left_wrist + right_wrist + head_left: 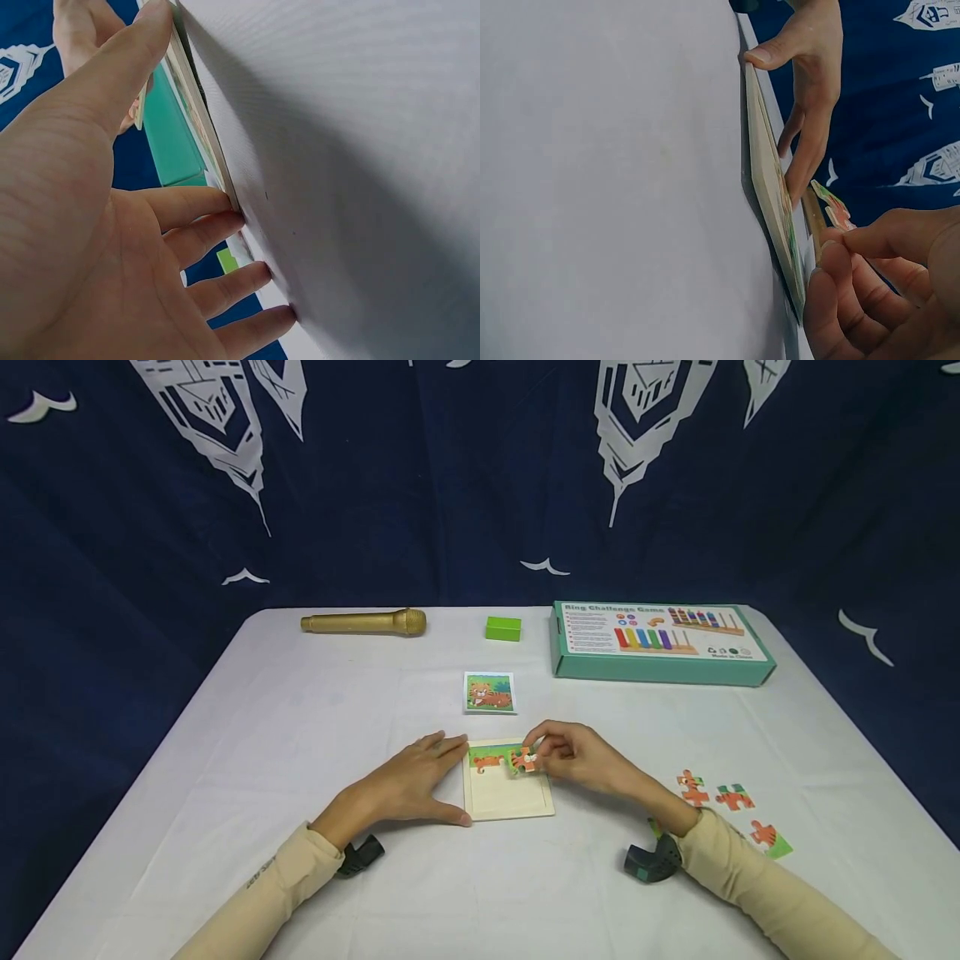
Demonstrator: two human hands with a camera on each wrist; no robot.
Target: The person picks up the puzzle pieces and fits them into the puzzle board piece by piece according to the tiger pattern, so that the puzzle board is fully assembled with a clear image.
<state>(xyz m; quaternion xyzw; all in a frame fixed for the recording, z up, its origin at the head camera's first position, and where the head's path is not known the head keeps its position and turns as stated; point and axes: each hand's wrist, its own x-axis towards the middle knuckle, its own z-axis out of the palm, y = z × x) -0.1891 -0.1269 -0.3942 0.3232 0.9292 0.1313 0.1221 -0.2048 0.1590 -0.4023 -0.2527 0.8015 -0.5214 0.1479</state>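
A square wooden puzzle board [506,797] lies on the table with tiger pieces along its top edge. My left hand [420,781] spreads along its left side, the thumb at the near corner and the fingertips at the far one. In the left wrist view the left fingers [206,206] are fairly straight, touching the board's edge. Between thumb and fingertips my right hand [581,760] pinches a puzzle piece [522,760], orange and green. The right wrist view shows this puzzle piece [832,206] raised and tilted over the board's upper part.
Several loose puzzle pieces [734,797] lie at the right, one partly hidden by the right forearm. Beyond the board stands a tiger picture card [490,693]. Farther back are a gold microphone [363,623], a green block [503,628] and a teal game box [660,670].
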